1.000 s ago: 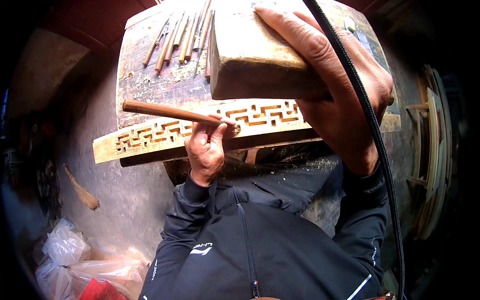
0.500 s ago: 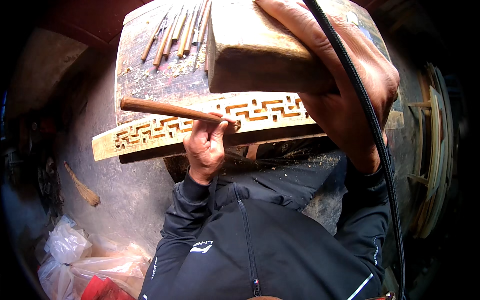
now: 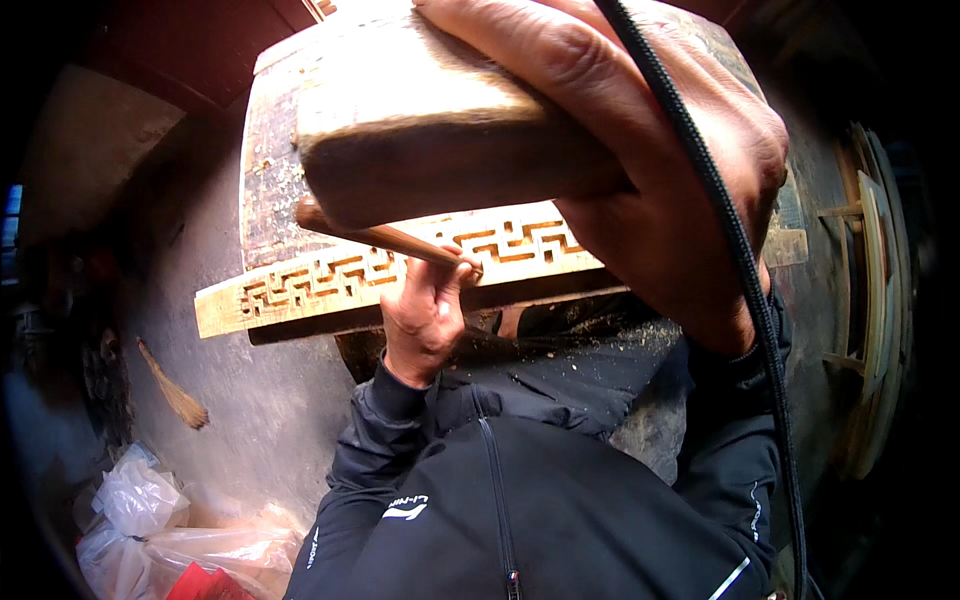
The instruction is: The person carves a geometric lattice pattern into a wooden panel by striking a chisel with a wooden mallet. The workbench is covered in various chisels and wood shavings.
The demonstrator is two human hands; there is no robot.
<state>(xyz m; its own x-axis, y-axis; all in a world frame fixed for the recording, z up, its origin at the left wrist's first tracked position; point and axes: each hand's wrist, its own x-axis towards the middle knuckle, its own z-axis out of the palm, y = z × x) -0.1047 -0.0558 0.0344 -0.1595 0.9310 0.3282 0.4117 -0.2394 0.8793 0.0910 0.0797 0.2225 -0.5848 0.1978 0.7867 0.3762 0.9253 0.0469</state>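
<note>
My left hand (image 3: 425, 315) pinches a wooden-handled chisel (image 3: 405, 243), which slants across a pale board (image 3: 222, 311) cut with an angular fretwork pattern. The chisel's lower end is by the board's near edge, and its blade is hard to make out. Above it, my right hand (image 3: 665, 160) is wrapped over a thick wooden block (image 3: 450, 165) that looks like a mallet. The block's near end overlaps the chisel's upper end in view; I cannot tell whether they touch. Under the board is a worn workbench (image 3: 268, 205) with some wood chips.
A black braided cable (image 3: 727, 220) hangs in front of my right hand. On the floor at left lie a straw broom (image 3: 175, 392), a clear plastic bag (image 3: 140, 505) and something red (image 3: 208, 582). Curved wooden pieces (image 3: 868, 310) stand at right.
The wooden block has moved left and nearer the chisel, now covering the row of wooden-handled tools on the bench. My left hand and the chisel have shifted slightly right and down in view.
</note>
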